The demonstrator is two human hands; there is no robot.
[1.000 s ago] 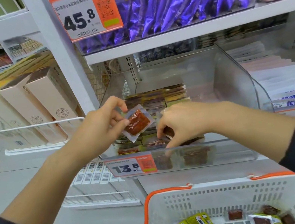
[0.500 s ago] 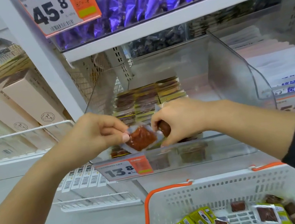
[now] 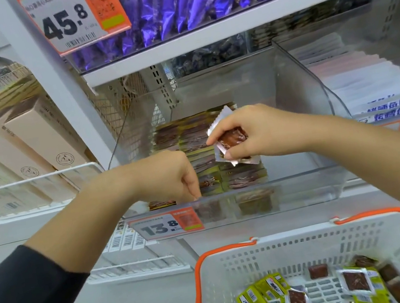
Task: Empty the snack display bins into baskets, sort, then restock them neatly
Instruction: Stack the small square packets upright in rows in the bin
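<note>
The red packet [image 3: 231,140] has passed from the left hand to the right since a second ago: the right hand [image 3: 251,133] now pinches it, with at least one more beneath, between thumb and curled fingers above the bin [image 3: 306,187], likely gathering a small stack so several can go in at one go. The left hand [image 3: 171,179] has dropped to the bin's front left corner, fingers bent down at the packets there; whether it has hold of one cannot be told, since the fingertips are hidden. Rows [image 3: 207,155] of packets already stand on edge inside the bin, which suggests restocking is under way and neat rows are the aim. The basket [image 3: 240,264] sits just below the bin, within easy reach, with loose yellow and red packets left in it. A price tag [image 3: 167,225] hangs on the bin's front.
</note>
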